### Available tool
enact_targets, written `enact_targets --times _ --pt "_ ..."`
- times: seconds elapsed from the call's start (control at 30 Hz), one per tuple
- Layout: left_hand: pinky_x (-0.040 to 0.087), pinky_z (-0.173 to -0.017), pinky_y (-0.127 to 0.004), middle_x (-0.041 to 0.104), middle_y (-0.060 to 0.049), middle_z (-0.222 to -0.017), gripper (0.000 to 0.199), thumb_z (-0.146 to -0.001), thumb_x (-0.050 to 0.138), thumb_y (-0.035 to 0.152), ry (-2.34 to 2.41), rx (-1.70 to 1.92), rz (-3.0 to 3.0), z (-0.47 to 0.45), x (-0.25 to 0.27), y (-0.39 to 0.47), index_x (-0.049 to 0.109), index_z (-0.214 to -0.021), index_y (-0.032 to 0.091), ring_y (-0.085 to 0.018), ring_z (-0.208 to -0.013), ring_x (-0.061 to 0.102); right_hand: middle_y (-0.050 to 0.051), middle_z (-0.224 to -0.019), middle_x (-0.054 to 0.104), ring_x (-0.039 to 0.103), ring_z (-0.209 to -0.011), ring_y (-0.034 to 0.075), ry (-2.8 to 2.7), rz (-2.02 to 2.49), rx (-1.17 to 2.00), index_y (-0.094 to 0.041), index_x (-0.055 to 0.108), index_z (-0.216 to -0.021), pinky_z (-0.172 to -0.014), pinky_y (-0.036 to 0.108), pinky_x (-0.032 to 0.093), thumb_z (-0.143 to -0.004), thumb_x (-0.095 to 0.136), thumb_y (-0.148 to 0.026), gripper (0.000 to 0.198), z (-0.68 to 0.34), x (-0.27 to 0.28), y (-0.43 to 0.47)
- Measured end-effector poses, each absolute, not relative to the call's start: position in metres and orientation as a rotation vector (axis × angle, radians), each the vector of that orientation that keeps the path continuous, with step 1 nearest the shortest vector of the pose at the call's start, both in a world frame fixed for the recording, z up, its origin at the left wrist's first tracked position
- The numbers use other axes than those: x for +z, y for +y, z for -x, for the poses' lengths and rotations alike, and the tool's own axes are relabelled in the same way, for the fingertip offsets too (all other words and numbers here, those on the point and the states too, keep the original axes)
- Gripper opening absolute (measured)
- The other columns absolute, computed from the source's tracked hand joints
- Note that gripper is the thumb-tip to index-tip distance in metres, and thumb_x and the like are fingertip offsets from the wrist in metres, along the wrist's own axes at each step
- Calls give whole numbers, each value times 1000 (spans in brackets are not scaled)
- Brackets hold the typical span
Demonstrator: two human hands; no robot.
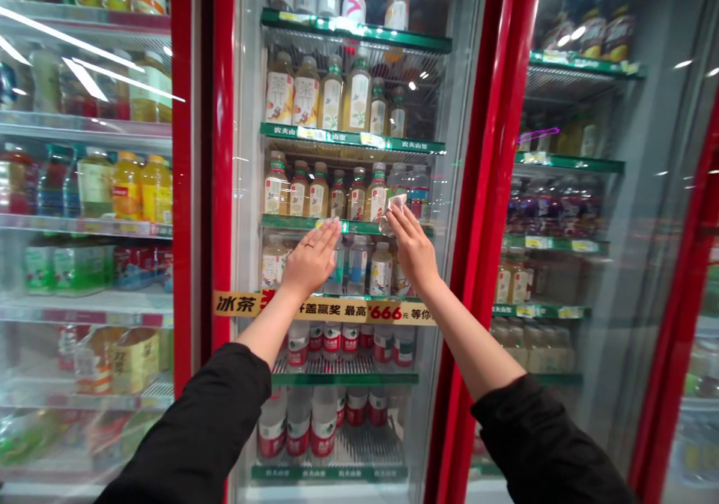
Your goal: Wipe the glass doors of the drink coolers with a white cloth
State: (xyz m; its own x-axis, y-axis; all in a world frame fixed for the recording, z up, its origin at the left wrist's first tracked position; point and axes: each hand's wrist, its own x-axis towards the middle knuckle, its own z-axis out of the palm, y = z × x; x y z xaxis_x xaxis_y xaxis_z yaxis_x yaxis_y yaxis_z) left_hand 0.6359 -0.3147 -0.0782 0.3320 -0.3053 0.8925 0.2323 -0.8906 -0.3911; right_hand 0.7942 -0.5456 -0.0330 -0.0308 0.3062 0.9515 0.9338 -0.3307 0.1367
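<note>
My left hand (310, 261), with a ring on one finger, reaches up to the glass door (463, 62) of a drinks fridge. Its fingers are stretched out and hold nothing. On the right, my right hand (414, 248) has a crumpled white tissue (396, 201) under its fingertips at the same pane. Part of the tissue is hidden by the fingers. Behind the glass, near both hands, bottled drinks (356, 193) stand in a row on a green-edged shelf (368, 228). Black sleeves cover both forearms partway.
A yellow banner strip (331, 310) crosses the door below my hands. Red door frames (223, 152) border the pane. Another fridge with drinks and cartons (73, 268) stands to the left, and more shelved bottles (553, 204) show on the right. Light reflections streak the left glass.
</note>
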Motion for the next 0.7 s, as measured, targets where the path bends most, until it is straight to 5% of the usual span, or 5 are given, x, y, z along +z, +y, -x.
enact_targets --times 0.7 --pt "38 -139 -44 43 -7 -177 78 -107 47 13 101 -1899 2004 -641 -85 -308 16 -179 20 -24 -164 46 4 -164 64 52 -160 27 -1357 1523 -1509 -26 62 -160 -129 56 56 -103 38 6 70 -790 -36 -524"
